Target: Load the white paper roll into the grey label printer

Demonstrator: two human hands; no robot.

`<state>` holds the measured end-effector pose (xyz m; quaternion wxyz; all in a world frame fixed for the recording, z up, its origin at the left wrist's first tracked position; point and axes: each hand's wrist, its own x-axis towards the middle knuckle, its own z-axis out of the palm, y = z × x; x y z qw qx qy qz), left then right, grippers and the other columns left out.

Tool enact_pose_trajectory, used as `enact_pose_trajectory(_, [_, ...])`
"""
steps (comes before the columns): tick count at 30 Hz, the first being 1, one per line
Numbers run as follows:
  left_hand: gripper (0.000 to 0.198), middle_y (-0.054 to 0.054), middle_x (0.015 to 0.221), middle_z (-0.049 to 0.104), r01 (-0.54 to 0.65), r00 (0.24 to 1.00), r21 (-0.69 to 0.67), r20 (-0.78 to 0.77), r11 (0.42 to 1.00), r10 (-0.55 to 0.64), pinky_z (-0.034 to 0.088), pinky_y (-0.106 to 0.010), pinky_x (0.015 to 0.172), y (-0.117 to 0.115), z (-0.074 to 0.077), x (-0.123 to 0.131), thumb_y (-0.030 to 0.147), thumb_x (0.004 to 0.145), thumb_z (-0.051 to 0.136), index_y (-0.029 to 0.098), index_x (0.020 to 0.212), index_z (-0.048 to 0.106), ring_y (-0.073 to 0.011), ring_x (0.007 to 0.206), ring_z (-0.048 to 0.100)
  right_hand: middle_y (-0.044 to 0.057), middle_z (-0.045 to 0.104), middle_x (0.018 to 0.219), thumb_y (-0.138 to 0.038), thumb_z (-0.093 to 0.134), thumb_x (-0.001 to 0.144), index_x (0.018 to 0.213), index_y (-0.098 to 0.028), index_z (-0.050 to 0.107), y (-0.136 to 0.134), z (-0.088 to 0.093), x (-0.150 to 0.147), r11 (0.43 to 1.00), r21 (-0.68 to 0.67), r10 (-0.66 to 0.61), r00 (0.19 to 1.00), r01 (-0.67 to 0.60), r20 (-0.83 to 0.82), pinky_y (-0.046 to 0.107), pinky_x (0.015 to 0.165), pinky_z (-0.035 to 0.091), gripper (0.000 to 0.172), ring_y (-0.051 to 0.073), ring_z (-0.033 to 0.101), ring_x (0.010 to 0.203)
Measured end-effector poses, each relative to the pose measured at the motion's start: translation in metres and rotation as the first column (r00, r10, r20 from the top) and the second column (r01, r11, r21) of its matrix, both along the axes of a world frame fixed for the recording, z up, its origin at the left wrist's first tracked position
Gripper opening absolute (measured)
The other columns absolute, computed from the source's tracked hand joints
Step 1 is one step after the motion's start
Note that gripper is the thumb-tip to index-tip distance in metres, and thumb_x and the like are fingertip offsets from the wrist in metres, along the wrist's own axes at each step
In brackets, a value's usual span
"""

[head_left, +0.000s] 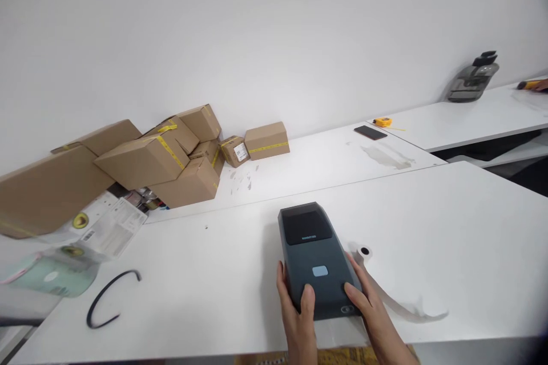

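Between my hands is a dark teal handheld device, with a black screen at its far end, a light-blue button in the middle and a small round symbol near its lower corner. My left hand grips its left side, thumb on the top face. On the right side, my right hand holds it the same way, thumb near the lower corner. Just right of the device lies a small white paper roll, its loose strip trailing toward the lower right; my right hand partly hides it.
Several cardboard boxes are heaped at the left against the wall. A black curved band and plastic packets lie at the near left. Farther right are a phone, yellow tape measure and bottle. Another person's hand shows at the right edge.
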<state>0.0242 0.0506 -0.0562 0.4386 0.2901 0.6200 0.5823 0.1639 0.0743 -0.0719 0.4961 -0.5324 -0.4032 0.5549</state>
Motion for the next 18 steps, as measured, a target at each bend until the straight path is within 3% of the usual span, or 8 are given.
enact_pose_trajectory(4, [0.091, -0.019, 0.155, 0.044, -0.044, 0.999, 0.054, -0.009, 0.998, 0.044, 0.047, -0.04, 0.109, 0.0, -0.013, 0.001, 0.065, 0.083, 0.062, 0.021, 0.155, 0.027, -0.0339, 0.137, 0.051, 0.01, 0.036, 0.163, -0.069, 0.058, 0.083, 0.154, -0.024, 0.037, 0.002, -0.007, 0.006, 0.999, 0.005, 0.054, 0.998, -0.054, 0.032, 0.049, 0.117, 0.038, 0.087, 0.034, 0.034, 0.149])
enact_pose_trajectory(8, [0.086, -0.019, 0.154, 0.045, -0.068, 0.994, 0.084, -0.074, 0.994, 0.074, 0.047, -0.041, 0.108, -0.002, -0.021, 0.001, 0.062, 0.084, 0.06, 0.019, 0.153, 0.031, -0.0346, 0.137, 0.05, 0.012, 0.041, 0.16, -0.067, 0.058, 0.084, 0.149, -0.024, 0.043, 0.004, -0.019, 0.007, 0.994, 0.098, 0.038, 0.995, -0.048, 0.096, 0.053, 0.116, 0.038, 0.08, 0.036, 0.036, 0.148])
enact_pose_trajectory(13, [0.078, -0.017, 0.156, 0.043, -0.053, 0.987, 0.092, -0.145, 0.994, 0.066, 0.043, -0.04, 0.112, 0.0, -0.015, 0.0, 0.059, 0.087, 0.059, 0.019, 0.15, 0.036, -0.033, 0.142, 0.044, 0.013, 0.046, 0.157, -0.065, 0.055, 0.088, 0.149, -0.025, 0.043, 0.004, -0.027, 0.005, 0.986, 0.163, 0.013, 0.993, -0.032, 0.121, 0.057, 0.115, 0.038, 0.074, 0.037, 0.041, 0.145])
enact_pose_trajectory(18, [0.086, -0.018, 0.152, 0.048, 0.042, 0.997, 0.117, -0.067, 0.992, -0.035, 0.05, -0.036, 0.102, -0.013, -0.015, -0.017, 0.065, 0.081, 0.065, 0.019, 0.149, 0.038, -0.0312, 0.135, 0.053, 0.008, 0.033, 0.165, -0.066, 0.043, 0.094, 0.157, -0.03, 0.033, 0.0, -0.044, 0.017, 0.964, 0.238, 0.074, 0.978, -0.12, 0.194, 0.055, 0.116, 0.038, 0.073, 0.032, 0.033, 0.15])
